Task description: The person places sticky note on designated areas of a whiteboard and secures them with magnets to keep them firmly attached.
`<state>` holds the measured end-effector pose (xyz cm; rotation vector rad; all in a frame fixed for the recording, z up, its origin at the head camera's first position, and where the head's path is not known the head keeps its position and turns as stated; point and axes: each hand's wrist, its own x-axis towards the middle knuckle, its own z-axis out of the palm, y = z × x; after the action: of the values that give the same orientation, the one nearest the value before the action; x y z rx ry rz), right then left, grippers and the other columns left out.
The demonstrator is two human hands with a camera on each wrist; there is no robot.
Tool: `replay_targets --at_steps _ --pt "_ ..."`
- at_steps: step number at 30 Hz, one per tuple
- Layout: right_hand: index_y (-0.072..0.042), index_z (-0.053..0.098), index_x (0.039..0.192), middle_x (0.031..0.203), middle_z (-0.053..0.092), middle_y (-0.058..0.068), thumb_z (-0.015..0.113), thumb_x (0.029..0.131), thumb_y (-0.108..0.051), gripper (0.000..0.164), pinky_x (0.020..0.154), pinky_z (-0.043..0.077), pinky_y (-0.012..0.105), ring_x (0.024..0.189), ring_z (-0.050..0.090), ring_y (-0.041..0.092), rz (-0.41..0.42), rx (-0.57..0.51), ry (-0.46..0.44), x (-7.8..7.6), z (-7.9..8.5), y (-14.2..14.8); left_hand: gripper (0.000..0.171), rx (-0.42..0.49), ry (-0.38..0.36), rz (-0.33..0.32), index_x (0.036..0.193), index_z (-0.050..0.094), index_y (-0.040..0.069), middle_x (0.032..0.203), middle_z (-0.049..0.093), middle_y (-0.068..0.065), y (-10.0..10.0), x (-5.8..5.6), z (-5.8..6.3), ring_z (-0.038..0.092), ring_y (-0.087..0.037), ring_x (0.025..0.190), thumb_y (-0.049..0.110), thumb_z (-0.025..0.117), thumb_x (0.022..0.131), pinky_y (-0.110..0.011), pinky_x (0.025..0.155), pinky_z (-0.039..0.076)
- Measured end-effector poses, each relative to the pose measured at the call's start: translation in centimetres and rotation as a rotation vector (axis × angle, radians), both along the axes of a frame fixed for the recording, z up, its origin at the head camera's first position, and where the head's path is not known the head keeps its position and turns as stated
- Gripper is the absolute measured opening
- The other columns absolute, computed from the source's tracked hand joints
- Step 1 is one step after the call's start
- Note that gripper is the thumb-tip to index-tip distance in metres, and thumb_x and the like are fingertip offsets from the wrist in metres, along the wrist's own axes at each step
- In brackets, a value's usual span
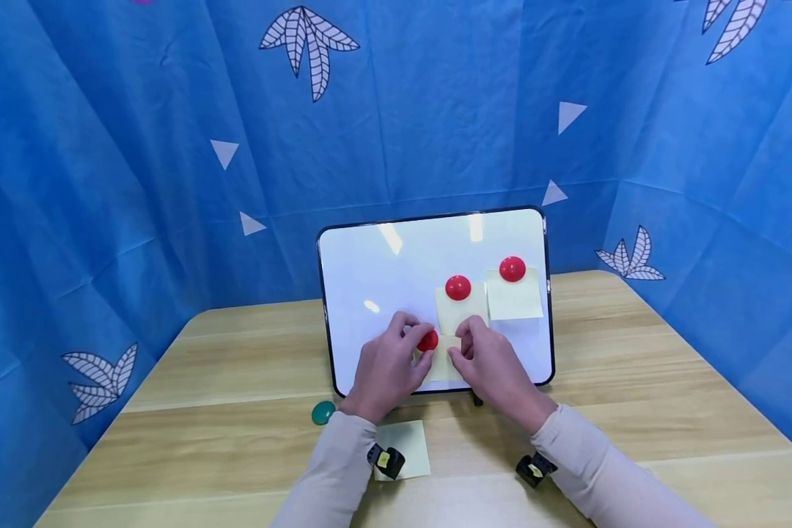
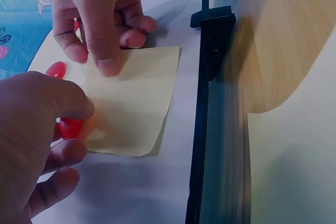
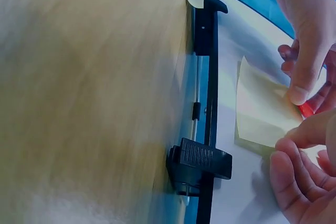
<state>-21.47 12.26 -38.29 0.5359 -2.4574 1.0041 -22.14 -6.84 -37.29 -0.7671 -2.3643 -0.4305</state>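
Observation:
A whiteboard leans upright on the table. My left hand pinches a round red magnet between thumb and fingers, against the upper left part of a pale yellow sticky note. At the note's upper right corner, my right hand pinches the paper between thumb and forefinger. The note lies low on the board, its bottom edge slightly lifted in the left wrist view. Just above it, a second sticky note hangs under a red magnet; my right fingers partly cover that note.
To the upper right, another sticky note hangs under a red magnet. A green magnet lies on the table left of my left wrist. A loose sticky note lies below the board. Black clip feet support the board's lower edge.

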Motion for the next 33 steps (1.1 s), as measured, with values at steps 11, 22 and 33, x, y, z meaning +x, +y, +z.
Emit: replay_targets --at_steps 11,22,33 --pt "-0.007 0.058 0.104 0.077 0.059 -0.004 0.081 0.083 -0.006 0.030 0.059 0.051 0.019 0.065 0.057 0.007 0.001 0.045 0.006 0.01 0.13 -0.04 0.038 -0.022 0.037 0.008 0.118 0.071 0.017 0.110 0.059 -0.002 0.31 0.01 -0.10 0.065 -0.011 0.071 0.023 0.083 0.083 -0.021 0.062 0.053" --pt "-0.007 0.060 0.103 0.077 0.062 -0.002 0.081 0.083 -0.007 0.029 0.057 0.050 0.019 0.065 0.057 0.009 -0.047 0.048 -0.004 0.24 -0.10 -0.23 0.036 -0.046 0.054 0.018 0.117 0.071 0.016 0.107 0.058 -0.001 0.56 -0.02 -0.36 0.064 -0.010 0.069 0.025 0.082 0.084 -0.020 0.060 0.052" --pt "-0.008 0.059 0.102 0.079 0.065 0.000 0.080 0.085 -0.007 0.028 0.058 0.051 0.017 0.066 0.061 0.009 -0.042 0.025 0.000 0.32 -0.09 -0.20 0.038 -0.052 0.064 0.055 0.119 0.072 0.015 0.107 0.059 -0.002 0.68 -0.05 -0.39 0.062 -0.010 0.065 0.027 0.082 0.084 -0.020 0.061 0.052"
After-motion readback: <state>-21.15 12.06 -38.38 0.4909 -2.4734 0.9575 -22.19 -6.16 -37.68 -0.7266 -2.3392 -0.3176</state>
